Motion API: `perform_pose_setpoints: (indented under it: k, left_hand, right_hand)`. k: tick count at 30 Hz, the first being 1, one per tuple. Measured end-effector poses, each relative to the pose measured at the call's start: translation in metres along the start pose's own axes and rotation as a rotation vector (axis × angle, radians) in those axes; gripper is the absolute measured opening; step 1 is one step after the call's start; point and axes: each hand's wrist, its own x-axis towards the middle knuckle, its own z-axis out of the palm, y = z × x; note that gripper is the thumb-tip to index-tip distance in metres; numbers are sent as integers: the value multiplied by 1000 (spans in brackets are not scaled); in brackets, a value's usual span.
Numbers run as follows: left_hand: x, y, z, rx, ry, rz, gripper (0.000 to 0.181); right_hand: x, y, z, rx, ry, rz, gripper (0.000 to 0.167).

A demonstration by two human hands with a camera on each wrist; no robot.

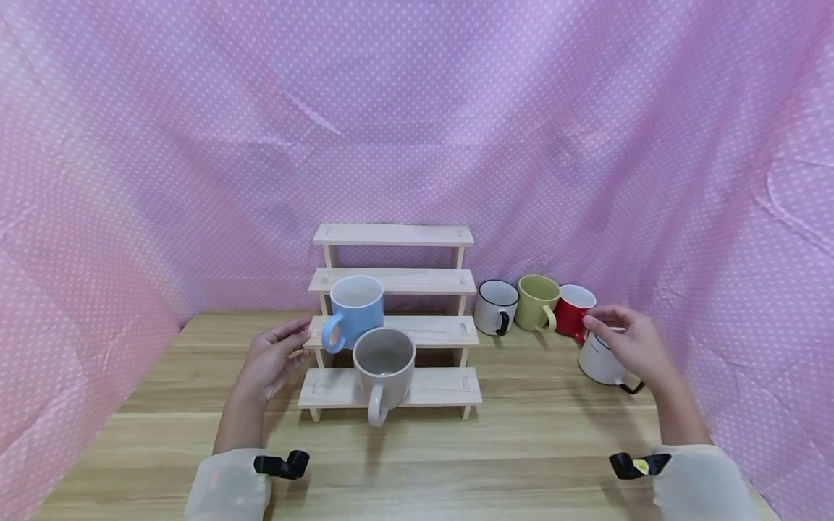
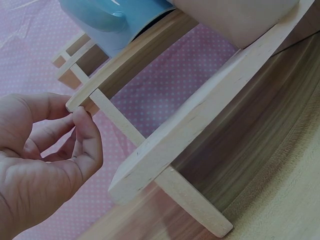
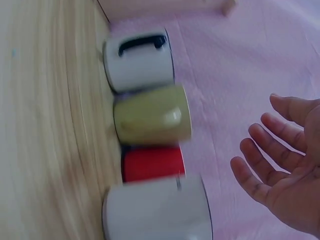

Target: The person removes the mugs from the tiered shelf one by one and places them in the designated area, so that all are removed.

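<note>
A stepped wooden display rack (image 1: 417, 281) with several tiers stands on the table. My left hand (image 1: 268, 362) is at its left side, and in the left wrist view thumb and forefinger pinch the end of one step (image 2: 127, 62). A light blue mug (image 1: 366, 318) sits on the second step from the bottom, handle to the front left. On the lowest step is a beige mug (image 1: 399, 383), its handle toward me. My right hand (image 1: 635, 347) hovers over a white mug (image 1: 596, 362) with a black handle; in the right wrist view its fingers are spread, apart from the mugs.
Right of the rack, a ribbed white mug (image 1: 489, 318) with black rim and handle, a yellow-green mug (image 1: 529, 318) and a red mug (image 1: 568, 316) stand in a row near the back. Pink dotted cloth (image 1: 417, 130) hangs behind and around the wooden table (image 1: 521, 463).
</note>
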Motion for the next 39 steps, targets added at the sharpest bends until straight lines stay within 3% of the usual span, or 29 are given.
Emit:
perform_pose_setpoints:
  k: [3,15,25,33,39]
  left_hand:
    - [0,0,0,2,2,2,50]
    - [1,-1,-1,17,5,2,49]
    - [2,-3,-2,36,-3,17,44]
    - [4,-4,-2,17,-1,6,45]
    - [3,-3,-3,21,-16,8,44]
  right_hand:
    - [9,-13,16,16,-21,-65,30]
    - [34,-74,70,61,-202,-200,21]
    - [39,-114,97,20,-291,-390,19]
    - [38,-145,113,25,-389,-486,23]
    - [34,-169,127,-28,-438,-579,24]
